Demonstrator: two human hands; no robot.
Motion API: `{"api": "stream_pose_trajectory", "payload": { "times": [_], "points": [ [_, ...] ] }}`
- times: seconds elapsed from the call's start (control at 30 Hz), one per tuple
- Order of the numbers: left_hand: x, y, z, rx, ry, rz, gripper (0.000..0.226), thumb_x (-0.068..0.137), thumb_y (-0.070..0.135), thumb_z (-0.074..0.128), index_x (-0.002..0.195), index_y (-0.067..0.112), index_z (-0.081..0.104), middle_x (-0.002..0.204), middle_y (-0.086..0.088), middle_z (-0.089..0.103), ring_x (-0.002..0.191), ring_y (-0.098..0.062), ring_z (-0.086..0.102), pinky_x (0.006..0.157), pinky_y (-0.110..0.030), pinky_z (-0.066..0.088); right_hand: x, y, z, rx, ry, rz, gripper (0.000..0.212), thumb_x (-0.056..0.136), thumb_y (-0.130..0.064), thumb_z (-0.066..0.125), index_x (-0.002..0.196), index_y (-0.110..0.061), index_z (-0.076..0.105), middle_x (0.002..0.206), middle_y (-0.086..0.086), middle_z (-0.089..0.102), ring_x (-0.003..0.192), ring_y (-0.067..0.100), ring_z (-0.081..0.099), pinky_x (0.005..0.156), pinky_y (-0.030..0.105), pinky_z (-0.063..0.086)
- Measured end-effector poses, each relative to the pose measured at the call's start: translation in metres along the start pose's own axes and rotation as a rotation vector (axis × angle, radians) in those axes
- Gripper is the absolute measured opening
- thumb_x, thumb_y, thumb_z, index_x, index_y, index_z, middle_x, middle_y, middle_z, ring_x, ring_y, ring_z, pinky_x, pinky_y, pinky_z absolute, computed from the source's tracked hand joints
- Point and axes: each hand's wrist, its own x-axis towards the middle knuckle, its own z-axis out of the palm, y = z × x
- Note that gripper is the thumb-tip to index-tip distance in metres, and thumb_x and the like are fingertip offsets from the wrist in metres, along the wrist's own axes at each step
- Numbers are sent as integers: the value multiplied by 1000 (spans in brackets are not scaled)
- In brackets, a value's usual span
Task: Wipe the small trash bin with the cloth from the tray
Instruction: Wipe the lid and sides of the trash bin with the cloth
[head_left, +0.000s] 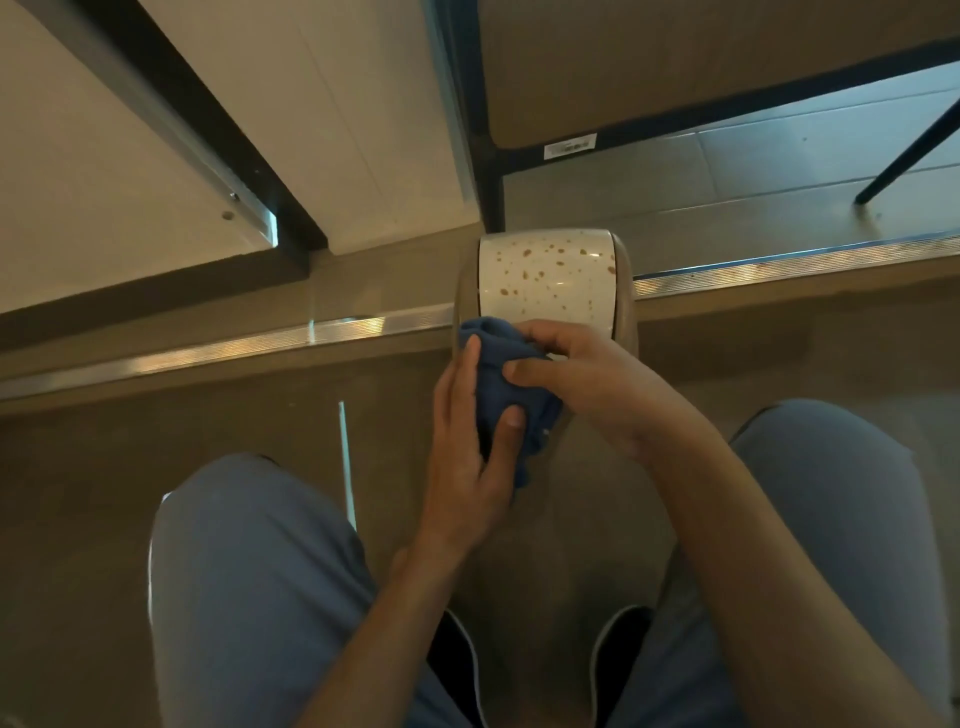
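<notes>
Person crouched over small trash bin (545, 280) on floor, brown spots on lid. Left hand (470, 441) and right hand (587, 379) both grasp bunched blue cloth (498, 384) at bin's near edge, likely regathering before wiping.

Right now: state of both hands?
Left hand: gripping the cloth.
Right hand: fingers curled on the same cloth.

readable text: none | only label: small white rectangular sticker (570, 145) on the black metal frame edge of the beige chair seat (675, 62) | its dark print, perhaps a barcode, too blurred to read
</notes>
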Motion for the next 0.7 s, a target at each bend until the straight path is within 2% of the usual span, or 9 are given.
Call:
{"api": "stream_pose_trajectory", "payload": {
  "times": [0.1,0.2,0.27,0.33,0.4,0.5,0.57,0.7],
  "points": [
    [2,7,1,30,55,-11,61,103,27,53,158,24,25,149,0,36,134,5,41,102,-10,40,1,-8,4,-77,62,-58,24,97,-13,65,118,-24,68,105,-3,72,97,13,71,81,30,63],
    [15,11,-4,36,123,2,59,102,23,54,156,19,31,144,1,42,126,13,44,95,-6,41,6,-15,3,-242,160,-157,30,98,-29,65,128,-29,65,108,-8,69,100,9,68,86,32,61],
    [26,10,-10,16,153,-20,57,103,25,54,156,20,32,148,8,42,132,9,44,102,-12,42,12,-16,-2,-305,296,-233,30,100,-36,60,129,-29,64,106,-10,67,99,8,66,87,35,60],
    [35,8,-17,-28,179,-56,54,105,29,51,156,26,33,153,10,42,138,1,42,112,-25,43,16,-19,-12,-351,452,-301,29,103,-35,55,128,-25,66,106,-12,65,96,4,64,84,28,56],
    [44,5,-23,-65,214,-76,51,106,29,50,155,28,34,154,10,43,139,-2,43,115,-33,42,19,-19,-24,-382,574,-340,28,105,-32,52,126,-22,67,107,-12,64,96,0,61,83,23,52],
    [58,1,-29,-67,224,-69,49,106,28,50,153,30,36,152,10,44,138,-3,44,115,-36,42,32,-14,-38,-497,658,-370,28,106,-29,49,124,-18,68,118,-3,66,111,14,60,96,35,51],
    [70,-1,-30,-41,204,-48,49,106,27,49,153,28,36,152,9,43,138,-3,43,115,-31,40,45,-10,-40,-605,671,-356,30,106,-29,47,126,-18,66,129,3,62,120,23,56,102,42,47],
    [91,-2,-26,-47,159,-12,48,107,22,48,153,23,34,147,13,40,135,3,39,109,-8,33,67,-9,-40,-750,675,-332,35,107,-30,41,133,-19,62,140,5,55,133,26,46,111,49,39]
  ]
}}
